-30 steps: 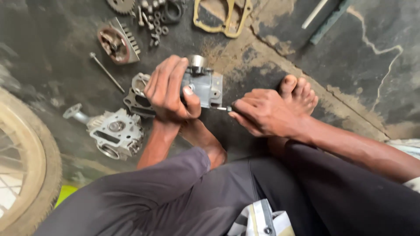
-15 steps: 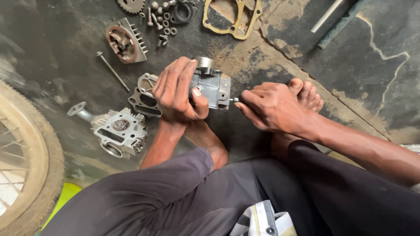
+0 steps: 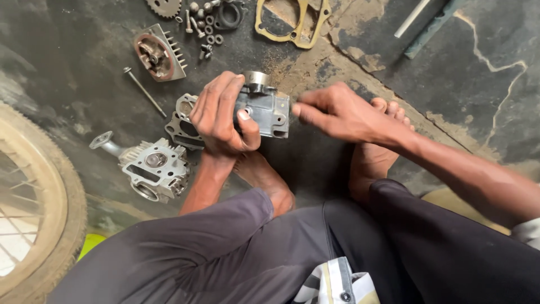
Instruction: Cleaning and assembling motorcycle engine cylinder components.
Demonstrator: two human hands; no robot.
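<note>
Two hands at work, left hand (image 3: 222, 115) fingers wrapped around grey engine cylinder (image 3: 264, 110), right hand (image 3: 337, 115) fingers pinched beside it, contents unclear

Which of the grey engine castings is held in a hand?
The cylinder block, gripped by the left hand. The finned cylinder head lies untouched on the floor, left of it.

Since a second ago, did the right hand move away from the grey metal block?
Yes. The right hand has drawn its fingers back from the side of the grey metal engine block, rightward toward the bare foot; a gap now shows.
</note>
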